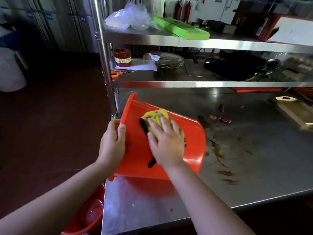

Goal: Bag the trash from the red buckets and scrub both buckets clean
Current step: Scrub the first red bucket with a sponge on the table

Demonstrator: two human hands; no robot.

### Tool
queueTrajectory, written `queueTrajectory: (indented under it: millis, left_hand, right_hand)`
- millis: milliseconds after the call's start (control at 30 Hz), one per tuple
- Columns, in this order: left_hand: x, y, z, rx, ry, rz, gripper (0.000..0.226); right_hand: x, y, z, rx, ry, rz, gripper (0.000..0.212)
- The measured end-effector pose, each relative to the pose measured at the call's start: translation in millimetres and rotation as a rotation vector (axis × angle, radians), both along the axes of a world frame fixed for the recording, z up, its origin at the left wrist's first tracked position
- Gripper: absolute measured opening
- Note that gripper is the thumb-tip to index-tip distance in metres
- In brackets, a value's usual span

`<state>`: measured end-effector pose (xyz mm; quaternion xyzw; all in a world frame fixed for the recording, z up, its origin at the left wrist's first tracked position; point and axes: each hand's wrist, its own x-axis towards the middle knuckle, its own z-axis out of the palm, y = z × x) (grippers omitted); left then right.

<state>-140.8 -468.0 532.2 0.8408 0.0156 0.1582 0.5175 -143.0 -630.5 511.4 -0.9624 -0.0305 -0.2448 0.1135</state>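
A red bucket (191, 143) lies on its side on the steel table (254, 180), its mouth facing left over the table's edge. My left hand (112, 143) grips the bucket's rim. My right hand (166, 143) lies flat on a yellow cloth (156, 116) and presses it against the bucket's outer wall. A black handle (144, 128) runs along the wall under my right hand. A second red bucket (86, 216) stands on the floor below the table's left end, only partly visible.
Brown stains (218, 150) and food scraps (220, 118) mark the table right of the bucket. Steel shelves above hold a red jar (122, 57), orange scissors (116, 72), a green box (183, 28) and plastic bags (128, 16). A white bin (10, 70) stands far left.
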Motion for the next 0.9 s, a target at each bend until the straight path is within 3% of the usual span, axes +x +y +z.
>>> queueTrajectory:
  millis: [167, 300, 500, 633, 833, 900]
  left_hand:
    - [-20, 0, -17, -0.008, -0.034, -0.001, 0.015]
    - [-20, -1, -19, -0.017, -0.030, -0.018, 0.011]
    - [-23, 4, -27, 0.036, -0.064, -0.014, 0.033]
    - [-26, 9, -27, 0.064, -0.042, -0.039, 0.021]
    - [-41, 17, -27, 0.043, -0.015, -0.111, 0.010]
    - [-38, 22, -18, 0.085, -0.034, -0.126, 0.022]
  right_hand:
    - [0, -72, -12, 0.167, 0.093, -0.316, 0.041]
    - [10, -64, -6, 0.248, 0.156, -0.426, 0.041]
    - [17, 45, 16, 0.063, 0.016, -0.032, 0.043]
    - [24, 47, 23, -0.020, 0.042, 0.113, 0.042]
    - [33, -59, 19, 0.101, 0.287, -0.262, 0.043]
    - [24, -88, 16, 0.175, 0.323, -0.319, 0.043]
